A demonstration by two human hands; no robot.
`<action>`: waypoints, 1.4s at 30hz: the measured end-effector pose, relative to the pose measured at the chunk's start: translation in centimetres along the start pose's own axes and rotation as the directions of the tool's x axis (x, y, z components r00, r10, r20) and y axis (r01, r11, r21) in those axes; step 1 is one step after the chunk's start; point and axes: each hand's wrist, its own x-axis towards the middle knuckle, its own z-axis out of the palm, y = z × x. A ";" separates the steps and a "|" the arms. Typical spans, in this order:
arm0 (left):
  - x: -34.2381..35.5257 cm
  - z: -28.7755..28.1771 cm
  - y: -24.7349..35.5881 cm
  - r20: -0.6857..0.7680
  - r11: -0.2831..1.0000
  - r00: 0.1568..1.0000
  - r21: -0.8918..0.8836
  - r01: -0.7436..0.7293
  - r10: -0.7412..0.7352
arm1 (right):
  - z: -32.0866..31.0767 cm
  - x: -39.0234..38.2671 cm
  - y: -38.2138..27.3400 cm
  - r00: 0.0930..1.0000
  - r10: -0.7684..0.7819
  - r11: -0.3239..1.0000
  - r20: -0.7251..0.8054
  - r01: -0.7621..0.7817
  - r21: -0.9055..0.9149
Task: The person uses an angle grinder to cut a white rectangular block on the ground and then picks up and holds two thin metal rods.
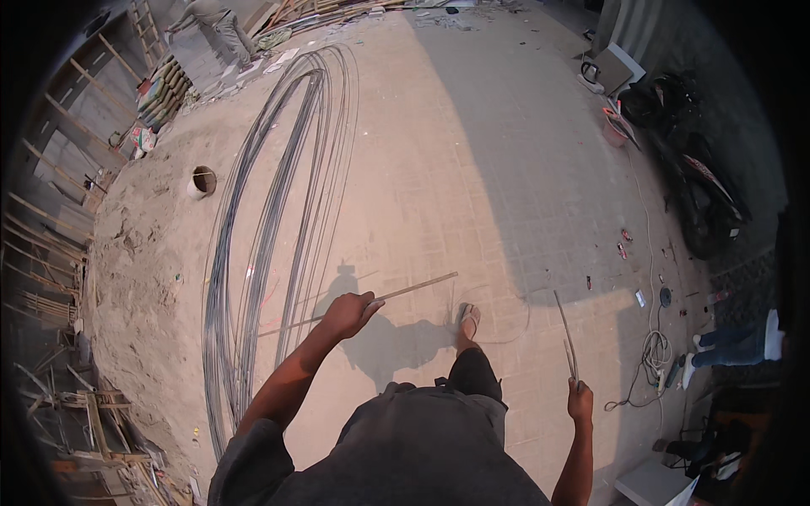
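My left hand [348,315] is closed around a thin straight rod [422,284], which sticks out on both sides of the fist. Off to the right, my right hand [580,400] grips a thin dark metal rod [564,320] pointing away from me, with a shorter piece alongside it near the fist. Whether the two pieces are joined I cannot tell. Just left of my left hand lies a long bundle of steel bars [272,198], doubled back in a bend at its far end. My sandalled foot [470,319] is on the paving between my hands.
A sand heap [139,244] with a round bucket [202,181] lies left of the bars. Along the right are a motorcycle [696,169], a red bucket [614,131], a coiled cable [655,350] and a person's legs [730,347]. Stacked sacks [164,93] and another person [221,25] are far left.
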 end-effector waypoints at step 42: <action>132.6 -8.6 10.4 -0.308 0.403 0.780 -0.912 -0.078 -0.545 | 3.0 85.9 -18.5 0.249 0.859 -0.085 0.447 -0.792 0.605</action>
